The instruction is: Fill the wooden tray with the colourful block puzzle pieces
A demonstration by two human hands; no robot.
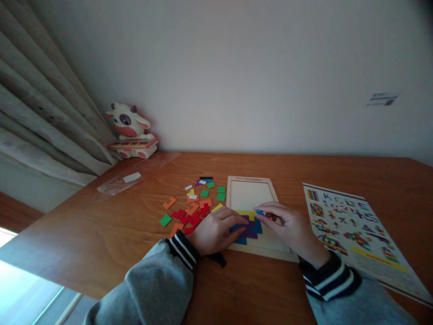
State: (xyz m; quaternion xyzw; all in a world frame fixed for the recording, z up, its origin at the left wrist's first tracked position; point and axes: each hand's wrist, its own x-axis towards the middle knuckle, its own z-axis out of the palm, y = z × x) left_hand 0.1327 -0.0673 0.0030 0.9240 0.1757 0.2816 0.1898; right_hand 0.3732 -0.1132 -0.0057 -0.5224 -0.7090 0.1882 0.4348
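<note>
A pale wooden puzzle board [249,194] lies on the table with blue, purple and yellow pieces fitted together in its lower part. My left hand [219,228] rests over the board's left edge, fingers stretched out and touching the purple pieces [250,230]. Between the thumb and fingertips of my right hand [291,223] is a small blue puzzle piece [259,212], at the upper right of the joined pieces. The yellow piece [245,213] lies just left of it. My left hand hides part of the blue pieces.
Loose red pieces [194,220], green pieces [165,220] and orange ones lie left of the board. A printed pattern sheet [358,234] is at the right. Clear plastic wrap [115,185] and a cow toy with a keyboard [131,131] sit at the far left.
</note>
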